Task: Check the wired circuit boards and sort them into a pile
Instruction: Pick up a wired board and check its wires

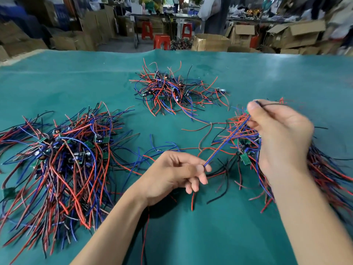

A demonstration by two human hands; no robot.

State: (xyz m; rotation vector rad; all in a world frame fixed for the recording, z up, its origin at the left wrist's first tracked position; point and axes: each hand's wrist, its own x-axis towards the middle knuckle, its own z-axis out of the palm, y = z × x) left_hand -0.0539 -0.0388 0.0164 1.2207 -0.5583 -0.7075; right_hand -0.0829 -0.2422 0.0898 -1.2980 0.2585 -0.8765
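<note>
So a green-topped work table (248, 236) is seen with three tangles of small green circuit boards trailing red, blue and black wires: a big heap on the left (63, 153), a smaller heap further back in the middle (172, 90), and a heap on the right (286, 150) partly hidden by the arm.

Looks like the checking step is underway. One wired board (245, 158) is being lifted off the right-hand heap. A thin black wire is pinched between thumb and forefinger of the right hand (280, 134), and other fingers are curled round a bundle of blue and red leads. The tip of a blue and red lead is pinched by the fingertips of the left hand (175, 173), with the remaining fingers loosely curled.

Next up, probably, the leads need to be pulled clear of the tangle without neighbours being dragged along, then the board gets dropped on a pile. Which heap is the sorted one can't be told.

Plenty of bare table is left in front and between the heaps. The far table edge is well away, with cardboard boxes (210, 42) and red plastic stools (162, 42) behind it.
</note>
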